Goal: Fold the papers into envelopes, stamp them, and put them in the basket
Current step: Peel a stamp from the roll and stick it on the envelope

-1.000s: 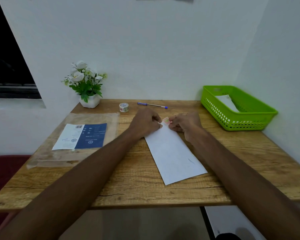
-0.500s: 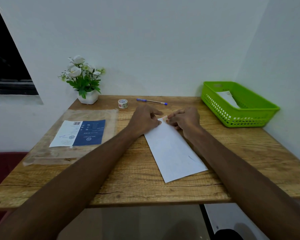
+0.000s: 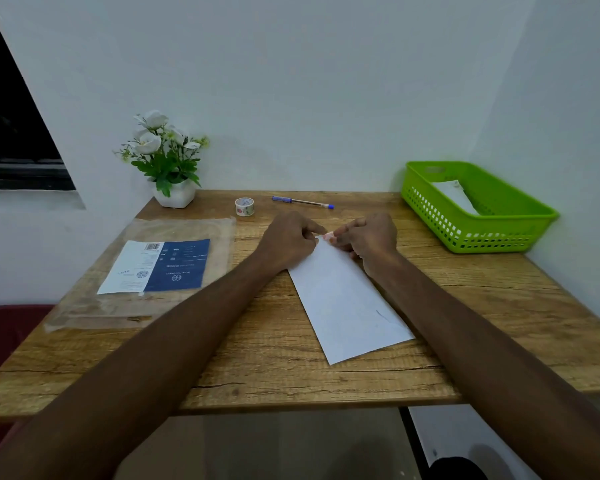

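A folded white paper envelope [image 3: 347, 299] lies slanted on the wooden table [image 3: 274, 348]. At its far end sits a small reddish stamp [image 3: 327, 236]. My left hand [image 3: 288, 242] and my right hand [image 3: 368, 239] meet at that end, fingers curled, and pinch the stamp and the envelope's top edge between them. The green plastic basket [image 3: 499, 233] stands at the back right, with one white envelope [image 3: 456, 197] lying inside.
A small tape roll [image 3: 244, 206] and a blue pen [image 3: 302, 201] lie near the back wall. A white pot of flowers [image 3: 168, 161] stands at the back left. A clear plastic sleeve with a blue and white label [image 3: 160, 265] lies on the left.
My hands stay at the envelope's far end. The stamp shows again between my fingertips after being mostly covered half a second ago. The camera view has shifted slightly.
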The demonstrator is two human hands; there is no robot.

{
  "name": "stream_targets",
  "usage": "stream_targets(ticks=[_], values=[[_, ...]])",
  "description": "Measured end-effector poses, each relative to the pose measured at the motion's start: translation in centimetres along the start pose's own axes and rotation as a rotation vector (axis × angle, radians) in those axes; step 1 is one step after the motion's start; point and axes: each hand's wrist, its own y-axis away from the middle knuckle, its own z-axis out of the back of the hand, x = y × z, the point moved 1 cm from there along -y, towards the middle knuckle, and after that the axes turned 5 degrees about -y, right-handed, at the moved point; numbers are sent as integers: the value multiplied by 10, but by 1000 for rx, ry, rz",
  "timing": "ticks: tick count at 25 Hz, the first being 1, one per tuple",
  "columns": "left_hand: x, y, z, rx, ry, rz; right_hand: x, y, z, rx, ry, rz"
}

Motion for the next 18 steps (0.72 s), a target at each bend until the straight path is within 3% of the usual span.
stream_targets(ticks=[18], values=[[-5, 1, 2, 105, -108, -42, 1, -4, 2, 79, 83, 37]])
